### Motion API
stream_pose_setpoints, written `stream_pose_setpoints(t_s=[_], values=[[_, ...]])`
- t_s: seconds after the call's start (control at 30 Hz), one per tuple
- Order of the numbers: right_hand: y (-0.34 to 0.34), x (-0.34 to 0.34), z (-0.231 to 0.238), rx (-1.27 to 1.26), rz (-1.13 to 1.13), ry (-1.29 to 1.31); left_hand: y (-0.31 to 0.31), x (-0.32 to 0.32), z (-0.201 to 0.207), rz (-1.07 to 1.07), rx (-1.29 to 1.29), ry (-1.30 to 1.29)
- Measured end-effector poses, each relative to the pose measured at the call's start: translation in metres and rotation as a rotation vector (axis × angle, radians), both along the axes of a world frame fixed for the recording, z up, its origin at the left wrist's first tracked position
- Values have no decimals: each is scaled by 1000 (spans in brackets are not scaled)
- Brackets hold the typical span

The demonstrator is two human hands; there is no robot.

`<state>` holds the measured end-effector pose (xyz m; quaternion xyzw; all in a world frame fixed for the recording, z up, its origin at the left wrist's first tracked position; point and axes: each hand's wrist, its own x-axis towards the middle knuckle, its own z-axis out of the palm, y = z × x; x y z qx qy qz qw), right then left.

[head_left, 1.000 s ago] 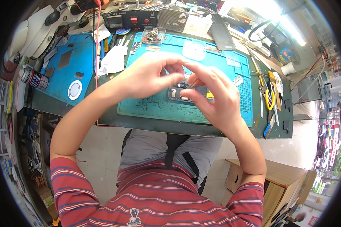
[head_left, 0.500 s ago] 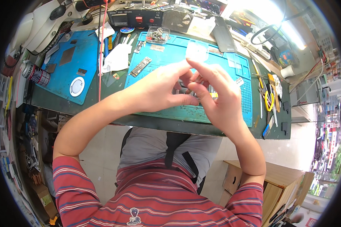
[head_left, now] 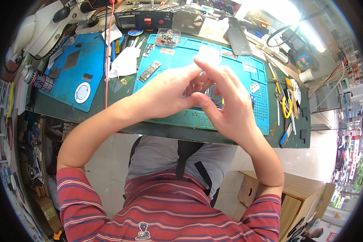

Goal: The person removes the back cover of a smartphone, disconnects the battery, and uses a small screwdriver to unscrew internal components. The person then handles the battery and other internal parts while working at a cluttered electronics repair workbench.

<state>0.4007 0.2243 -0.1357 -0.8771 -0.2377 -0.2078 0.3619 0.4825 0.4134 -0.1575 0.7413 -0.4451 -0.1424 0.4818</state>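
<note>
Over the blue work mat [head_left: 165,121], my left hand [head_left: 169,90] and my right hand [head_left: 232,99] come together, thumb tips meeting. Both hands are closed, fingers bent inward. A small brownish piece [head_left: 207,85] shows in the gap between them, but its kind is hidden by the fingers. Beneath my right hand, bits of a dark thing with blue and yellow spots peek out, mostly covered. A narrow phone circuit board [head_left: 150,71] lies on the mat beyond my left wrist. A small silvery plate [head_left: 254,87] rests right of my right hand.
A clear box of small parts [head_left: 167,37] stands at the mat's far edge. Yellow-handled pliers [head_left: 286,108] and other tools lie at the right. On the left are a second blue mat [head_left: 72,72], a white disc [head_left: 82,92] and a spray can [head_left: 38,78].
My right hand has shifted slightly left, and its thumb now meets the left thumb. The gap between the hands has narrowed, hiding more of the dark thing below.
</note>
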Motion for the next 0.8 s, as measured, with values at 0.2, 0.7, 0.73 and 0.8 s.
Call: stream_pose_setpoints(t_s=[0.2,0.7,0.73,0.8], values=[[-1,-1,-7,114,19,90,0,-5,-1,-51,-86,54],[-3,1,-3,-40,6,-16,0,1,10,19,181,-33],[-4,1,-5,-15,6,14,2,4,10,-14,176,-64],[-5,1,-4,51,13,2,7,5,5,-40,145,-127]])
